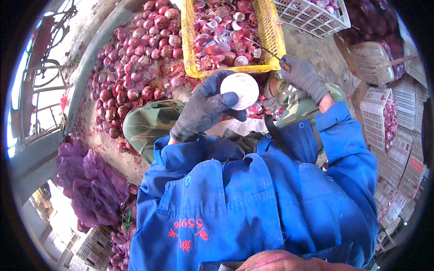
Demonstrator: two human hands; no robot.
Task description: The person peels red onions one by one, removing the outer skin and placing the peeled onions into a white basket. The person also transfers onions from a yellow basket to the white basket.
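Gloved in grey, my left hand (210, 101) grips a red onion (240, 90) whose pale cut face with its rings is turned up towards me. The thumb presses on the edge of that face. My right hand (301, 76), also gloved, is closed around the handle of a knife (262, 48). Its thin blade slants up and left over a yellow plastic crate (234, 70). Inside the crate lie onion skins and cut onion ends (220, 37). The onion is just in front of the crate's near rim, apart from the blade.
Whole red onions (135, 67) are heaped on the floor at left. White plastic crates (315, 17) with onions stand at upper right, and more crates (376, 108) line the right side. A purple mesh sack (91, 183) lies at lower left. Loose skins are scattered between my knees.
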